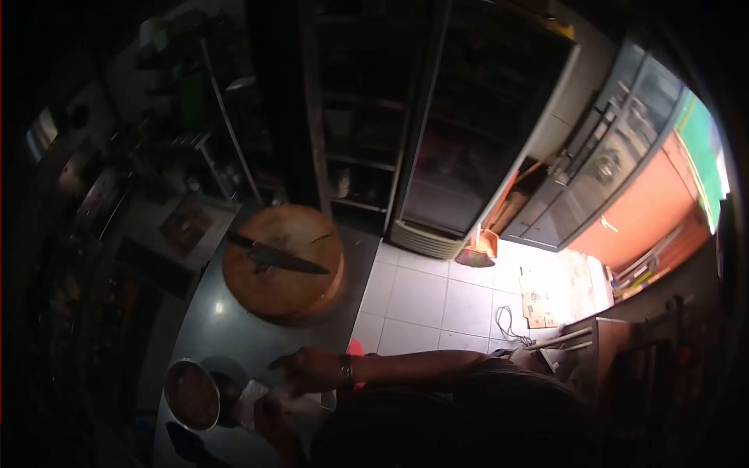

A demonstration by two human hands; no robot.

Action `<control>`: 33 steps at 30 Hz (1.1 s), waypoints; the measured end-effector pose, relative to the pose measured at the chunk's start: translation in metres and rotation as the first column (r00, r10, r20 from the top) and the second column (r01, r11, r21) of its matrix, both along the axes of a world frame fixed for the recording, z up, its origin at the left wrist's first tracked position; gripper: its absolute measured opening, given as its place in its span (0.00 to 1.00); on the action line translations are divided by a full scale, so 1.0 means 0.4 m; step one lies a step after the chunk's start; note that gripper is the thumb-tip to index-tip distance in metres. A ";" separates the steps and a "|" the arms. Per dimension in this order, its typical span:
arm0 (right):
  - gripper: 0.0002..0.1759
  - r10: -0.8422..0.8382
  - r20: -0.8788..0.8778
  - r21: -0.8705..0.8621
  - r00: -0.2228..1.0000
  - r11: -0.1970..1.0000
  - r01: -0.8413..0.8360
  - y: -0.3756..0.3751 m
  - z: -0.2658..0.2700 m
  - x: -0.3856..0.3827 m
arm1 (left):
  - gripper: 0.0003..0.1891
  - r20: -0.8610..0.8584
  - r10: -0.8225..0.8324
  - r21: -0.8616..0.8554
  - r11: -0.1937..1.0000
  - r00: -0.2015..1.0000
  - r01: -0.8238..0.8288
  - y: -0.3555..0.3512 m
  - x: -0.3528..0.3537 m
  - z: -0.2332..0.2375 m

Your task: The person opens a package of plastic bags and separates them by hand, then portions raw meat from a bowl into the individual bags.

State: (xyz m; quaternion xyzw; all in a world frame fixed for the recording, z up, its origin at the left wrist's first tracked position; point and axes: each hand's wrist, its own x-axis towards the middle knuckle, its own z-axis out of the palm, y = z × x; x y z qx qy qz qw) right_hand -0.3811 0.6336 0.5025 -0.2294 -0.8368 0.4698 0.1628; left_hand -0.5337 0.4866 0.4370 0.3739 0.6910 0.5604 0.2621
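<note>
My right hand (312, 370), with a dark band at the wrist, is over the front edge of the metal table, index finger stretched out and fingers apart. Below it in the view, my left hand (275, 425) is closed on a whitish, see-through plastic bag (250, 396). Deep shadow covers much of that hand. Beside the bag stands a metal bowl (193, 395) with brownish-pink contents. Farther along the table (226, 327) is a thick round wooden chopping board (292, 300), and a large knife (287, 259) lies flat across it.
A dark blue item (187, 444) lies near the bowl. Past the table stands a tall glass-door fridge (468, 125). A broom head with an orange dustpan (482, 248), flattened cardboard (537, 300) and a cable (507, 324) are on the tiled floor (413, 296), by an open door (601, 156).
</note>
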 end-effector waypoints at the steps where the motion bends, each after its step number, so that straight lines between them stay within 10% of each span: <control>1: 0.27 -0.009 -0.020 0.031 1.000 0.999 0.009 0.024 -0.042 0.006 | 0.10 -0.050 0.063 0.004 0.998 0.997 -0.062 -0.011 -0.008 -0.003; 4: 0.10 0.077 -0.092 0.201 0.993 0.978 -0.057 0.124 -0.052 0.013 | 0.08 -0.238 -0.029 0.028 0.999 0.971 0.037 -0.004 -0.036 0.009; 11: 0.17 0.210 0.162 -0.185 0.964 0.966 -0.180 0.226 0.065 -0.080 | 0.08 0.271 0.166 -0.084 0.985 0.948 -0.148 0.039 -0.026 0.067; 15: 0.21 0.224 0.144 0.242 0.964 0.937 -0.253 0.210 0.032 -0.150 | 0.14 -0.033 0.172 0.032 0.985 0.984 -0.171 0.034 -0.006 0.040; 16: 0.21 0.218 0.160 0.143 0.963 0.960 -0.241 0.190 0.050 -0.159 | 0.19 -0.278 0.080 0.032 0.997 0.957 -0.074 0.020 -0.006 0.037; 21: 0.16 0.261 0.118 0.084 0.958 0.959 -0.272 0.142 0.028 -0.170 | 0.21 -0.192 0.185 -0.167 0.962 0.964 -0.218 -0.110 -0.020 -0.042; 24: 0.11 0.249 -0.011 -0.042 0.968 0.968 -0.249 0.106 -0.037 -0.159 | 0.19 -0.417 0.292 -0.160 0.909 0.861 -0.385 -0.186 -0.002 -0.041; 26: 0.09 0.188 -0.020 -0.175 0.982 0.966 -0.189 0.029 -0.086 -0.153 | 0.19 0.241 0.305 -0.405 0.894 0.921 -0.190 -0.212 0.033 0.055; 33: 0.20 0.493 0.096 -0.034 0.865 0.870 -0.492 -0.150 -0.129 -0.135 | 0.18 0.100 0.315 -0.404 0.880 0.944 -0.251 -0.203 0.072 0.077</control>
